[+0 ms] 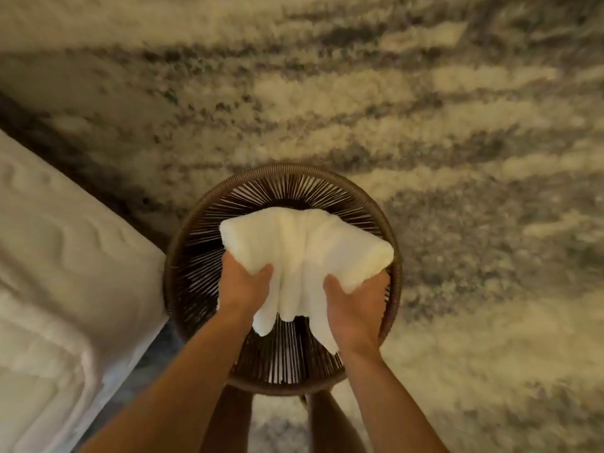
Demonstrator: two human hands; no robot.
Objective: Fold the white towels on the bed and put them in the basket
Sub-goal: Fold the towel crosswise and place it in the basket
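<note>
Both hands clench one folded white terry towel [304, 246]: left hand [243, 282] on its near-left edge, right hand [358, 305] on its near-right. The towel hangs between them over the mouth of the round dark-brown wicker basket [394, 273], not yet set down. Its long axis runs left to right; loose near edges droop. Beyond the hands the basket looks otherwise empty. Judged: placing in progress; towels remaining cannot be told.

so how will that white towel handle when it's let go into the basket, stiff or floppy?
Probably floppy: the towel sags in folds between the left hand and right hand. Likely light and grippy, since pinches hold it. It may unfold dropping into the basket.
</note>
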